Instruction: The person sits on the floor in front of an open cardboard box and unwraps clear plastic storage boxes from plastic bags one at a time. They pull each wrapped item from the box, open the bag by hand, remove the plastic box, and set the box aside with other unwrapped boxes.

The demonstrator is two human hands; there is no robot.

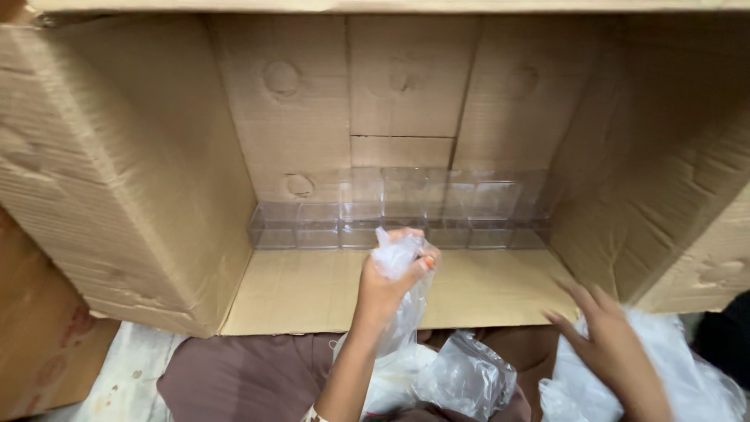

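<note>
Clear plastic bag (400,270) clutched inside left hand (388,283).

A large brown cardboard box (141,156) lies on its side, open toward the camera. Clear plastic boxes (391,215) line its back wall at twelve o'clock. Crumpled clear plastic bags (461,379) sit at six o'clock.

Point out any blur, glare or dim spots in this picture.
Head view: the right hand is motion-blurred; the left hand, gripping a crumpled clear plastic bag, is sharper. The row of clear plastic boxes shows faint glare; the large brown cardboard box darkens on the right.
</note>
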